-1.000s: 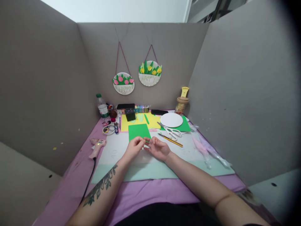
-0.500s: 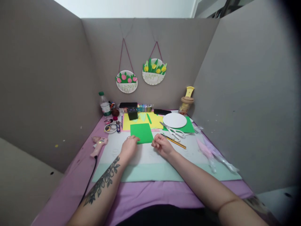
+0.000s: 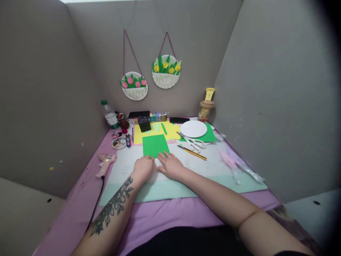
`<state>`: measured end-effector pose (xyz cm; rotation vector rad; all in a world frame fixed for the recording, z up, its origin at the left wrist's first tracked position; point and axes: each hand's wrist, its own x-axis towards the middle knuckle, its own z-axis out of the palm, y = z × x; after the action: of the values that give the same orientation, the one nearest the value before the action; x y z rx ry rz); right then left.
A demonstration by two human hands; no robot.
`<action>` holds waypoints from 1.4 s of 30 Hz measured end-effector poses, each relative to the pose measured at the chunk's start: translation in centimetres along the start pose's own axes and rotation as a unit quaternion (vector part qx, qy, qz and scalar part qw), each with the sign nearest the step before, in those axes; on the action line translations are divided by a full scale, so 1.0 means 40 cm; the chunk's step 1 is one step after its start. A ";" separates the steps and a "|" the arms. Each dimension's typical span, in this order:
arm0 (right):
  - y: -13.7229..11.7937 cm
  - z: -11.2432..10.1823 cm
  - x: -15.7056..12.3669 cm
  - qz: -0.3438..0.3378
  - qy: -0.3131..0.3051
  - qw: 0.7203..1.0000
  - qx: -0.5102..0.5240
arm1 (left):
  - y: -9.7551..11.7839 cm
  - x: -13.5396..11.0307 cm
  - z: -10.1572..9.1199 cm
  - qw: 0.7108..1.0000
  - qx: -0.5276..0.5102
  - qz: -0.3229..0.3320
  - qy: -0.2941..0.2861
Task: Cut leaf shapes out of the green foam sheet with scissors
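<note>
A sheet of bright green paper (image 3: 156,145) lies flat on the white work surface in front of me. My left hand (image 3: 144,168) is closed at the near left edge of that sheet, its fingers curled down on the edge and the fingertips partly hidden. Beside it, my right hand (image 3: 172,166) rests open and flat, fingers stretched over the near right corner of the green paper. Just right of the sheet are two pencils (image 3: 195,154), one dark and one yellow. White-handled scissors (image 3: 194,143) lie behind them.
At the left, a pink glue gun (image 3: 107,164) trails a black cord. Farther back are yellow paper (image 3: 172,131), a black box (image 3: 144,124), a white disc (image 3: 193,128) and a bottle (image 3: 111,117). Plastic bags (image 3: 230,161) lie right. Two flower plates (image 3: 166,81) hang on the wall.
My right hand has gone from curled beside the paper to flat on its near corner. My left fingers have curled in at the near edge. The camera view has tilted down slightly.
</note>
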<state>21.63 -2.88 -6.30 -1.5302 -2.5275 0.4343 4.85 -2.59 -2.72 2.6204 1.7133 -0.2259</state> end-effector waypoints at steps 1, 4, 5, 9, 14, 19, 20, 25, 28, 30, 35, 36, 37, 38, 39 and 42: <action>0.004 -0.006 -0.005 0.020 0.003 1.000 -0.005 | -0.003 -0.003 -0.002 1.000 0.007 -0.013 -0.003; 0.021 -0.022 -0.019 0.069 0.012 0.997 -0.017 | -0.014 -0.011 -0.007 0.998 0.023 -0.051 -0.013; 0.026 -0.026 -0.023 0.079 0.014 0.997 -0.020 | -0.016 -0.013 -0.008 0.998 0.027 -0.059 -0.017; 0.036 -0.039 -0.035 0.101 0.022 0.994 -0.023 | -0.016 -0.017 -0.017 0.995 0.032 -0.085 -0.030; 0.038 -0.037 -0.037 0.120 0.016 0.992 -0.023 | -0.022 -0.018 -0.020 0.996 0.024 -0.079 -0.041; 0.072 -0.047 -0.036 0.102 0.043 0.994 -0.009 | -0.048 -0.016 -0.006 0.996 -0.002 -0.089 -0.032; 0.085 -0.057 -0.038 0.104 0.057 0.993 -0.010 | -0.052 -0.015 -0.004 0.995 -0.006 -0.095 -0.021; 0.172 -0.125 -0.054 0.195 0.104 0.973 -0.072 | -0.048 0.004 0.005 0.990 -0.037 -0.090 0.101; 0.209 -0.143 -0.060 0.253 0.072 0.960 -0.092 | -0.037 0.022 0.017 0.988 -0.062 -0.051 0.133; 0.221 -0.143 -0.060 0.267 0.058 0.958 -0.093 | -0.034 0.034 0.025 0.989 -0.079 -0.036 0.124; 0.225 -0.128 -0.052 0.252 0.054 0.959 -0.113 | -0.038 0.049 0.041 0.989 -0.098 -0.038 0.102; 0.226 -0.125 -0.050 0.251 0.055 0.959 -0.118 | -0.039 0.050 0.042 0.989 -0.099 -0.039 0.099; 0.227 -0.123 -0.048 0.253 0.057 0.958 -0.119 | -0.040 0.051 0.044 0.989 -0.101 -0.039 0.097; 0.228 -0.122 -0.047 0.257 0.061 0.958 -0.116 | -0.041 0.051 0.044 0.989 -0.103 -0.037 0.096; 0.230 -0.122 -0.046 0.261 0.068 0.957 -0.107 | -0.044 0.051 0.044 0.989 -0.106 -0.035 0.096; 0.228 -0.126 -0.043 0.258 0.116 0.958 -0.052 | -0.060 0.047 0.037 0.987 -0.117 -0.036 0.101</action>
<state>31.49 0.39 -4.44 -2.1414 -1.9859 0.1654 3.23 -0.03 -4.24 2.4857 1.7693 0.2362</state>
